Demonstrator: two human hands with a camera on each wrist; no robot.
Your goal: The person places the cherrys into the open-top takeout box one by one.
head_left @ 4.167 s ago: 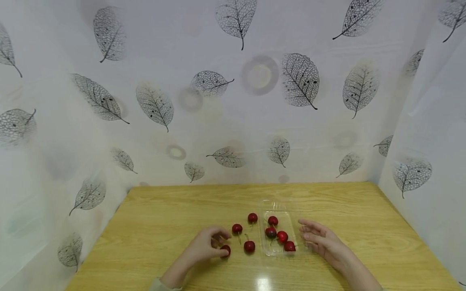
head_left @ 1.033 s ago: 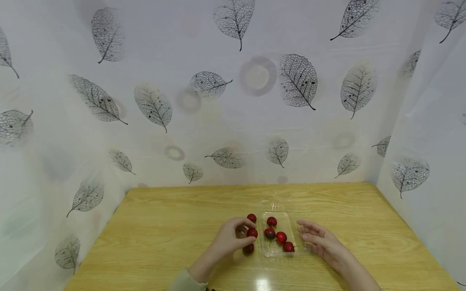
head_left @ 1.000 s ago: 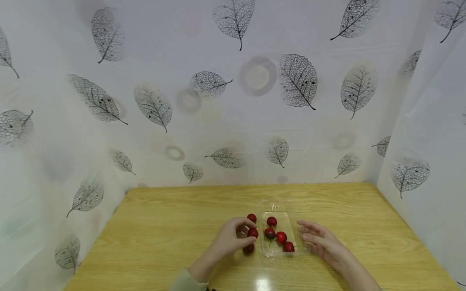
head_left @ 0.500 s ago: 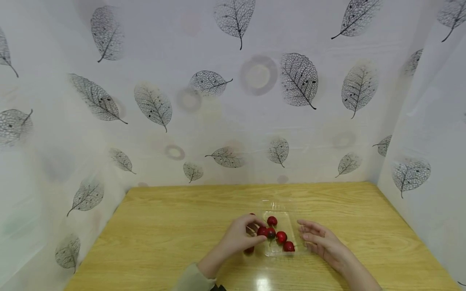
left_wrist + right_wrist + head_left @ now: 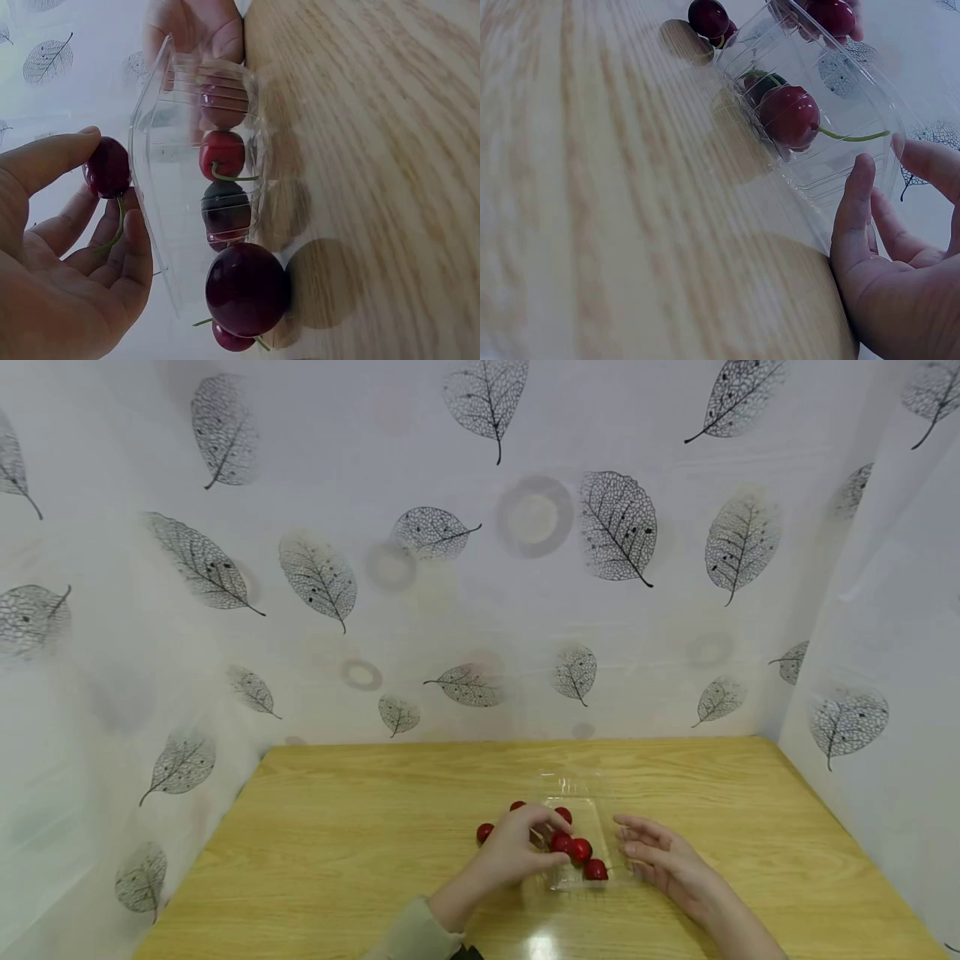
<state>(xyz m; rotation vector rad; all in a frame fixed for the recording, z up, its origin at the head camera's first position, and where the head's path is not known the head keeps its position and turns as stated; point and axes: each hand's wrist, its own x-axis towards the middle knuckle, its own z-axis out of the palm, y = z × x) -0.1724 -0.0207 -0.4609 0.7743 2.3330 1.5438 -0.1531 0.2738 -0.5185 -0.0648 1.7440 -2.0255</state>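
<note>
My left hand (image 5: 513,850) is over the left part of a clear plastic box (image 5: 592,810). Its thumb and fingertips pinch a dark red cherry (image 5: 107,166) with a green stem, held above the rim. Inside the box sit several cherries, among them a bright red cherry (image 5: 581,850) and one cherry (image 5: 596,869) near the front corner. At the box's right side rests my right hand (image 5: 671,860), its fingers relaxed and holding nothing. In the right wrist view its fingertips are close to the box wall; whether they touch it I cannot tell.
Left of the box, one cherry (image 5: 486,832) and another cherry (image 5: 517,806) lie on the wooden table (image 5: 360,843). A large cherry (image 5: 247,289) stands close to the box in the left wrist view. Leaf-patterned sheeting (image 5: 517,610) encloses the table's back and sides.
The left hand picked up a cherry from the table and moved right with it, from beside the box to over it. The right hand has stayed in place.
</note>
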